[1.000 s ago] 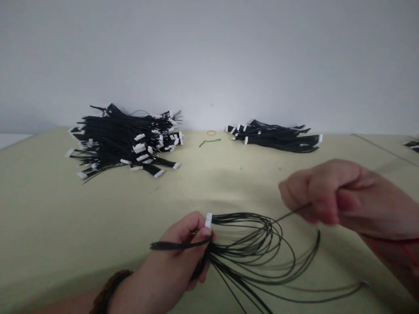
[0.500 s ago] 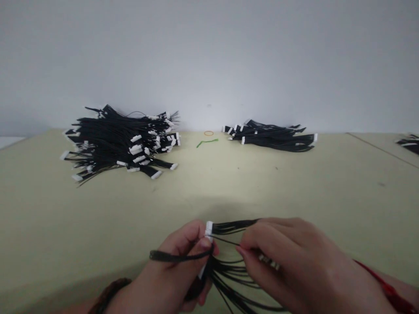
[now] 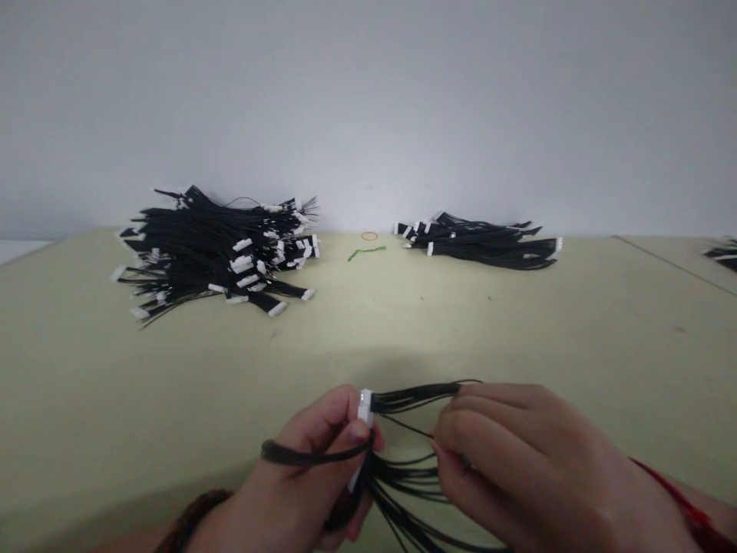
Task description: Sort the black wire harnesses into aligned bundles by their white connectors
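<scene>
My left hand (image 3: 311,468) is closed around a wire harness, its thumb and fingers pinching a white connector (image 3: 365,407). Black wires (image 3: 414,395) run from that connector towards the right, and more strands (image 3: 408,480) fan out below it. A looped bundle of black wire (image 3: 293,455) crosses over the left thumb. My right hand (image 3: 518,461) is closed, with thumb and forefinger pinching a single thin black wire (image 3: 406,425) that leads to the connector. Its other fingers curl over the wire bundle, so the wires' far ends are hidden.
A large heap of black wire harnesses (image 3: 201,238) with white connectors lies at the back left. A smaller pile (image 3: 495,250) lies at the back right. Between them are a green strip (image 3: 367,252) and an orange ring (image 3: 369,236). More wires (image 3: 724,253) show at the right edge.
My right hand has moved slightly right, away from the connector, with the thin wire still between its fingertips. My left hand has barely moved.
</scene>
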Demonstrator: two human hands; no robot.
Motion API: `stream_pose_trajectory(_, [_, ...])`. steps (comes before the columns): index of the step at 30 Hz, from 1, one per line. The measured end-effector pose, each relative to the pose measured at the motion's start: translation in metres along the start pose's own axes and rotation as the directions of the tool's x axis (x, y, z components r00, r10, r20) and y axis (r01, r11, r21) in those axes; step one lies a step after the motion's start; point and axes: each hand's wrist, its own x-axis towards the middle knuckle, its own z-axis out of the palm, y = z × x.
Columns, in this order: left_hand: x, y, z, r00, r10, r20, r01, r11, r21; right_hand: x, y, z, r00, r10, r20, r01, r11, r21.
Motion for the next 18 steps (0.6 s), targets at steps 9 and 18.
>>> stream_pose_trajectory(9, [0.001,-0.002,-0.002,0.975,0.221,-0.003,-0.213,0.945,0.248,0.001,-0.008,0.000,0.998,0.063,-0.004,-0.063,0.998,-0.017])
stream_pose_trajectory(18, [0.002,-0.013,-0.001,0.963,0.262,0.062,-0.263,0.870,0.417,0.002,-0.013,0.012,0.995,0.063,0.084,-0.064,0.998,0.011])
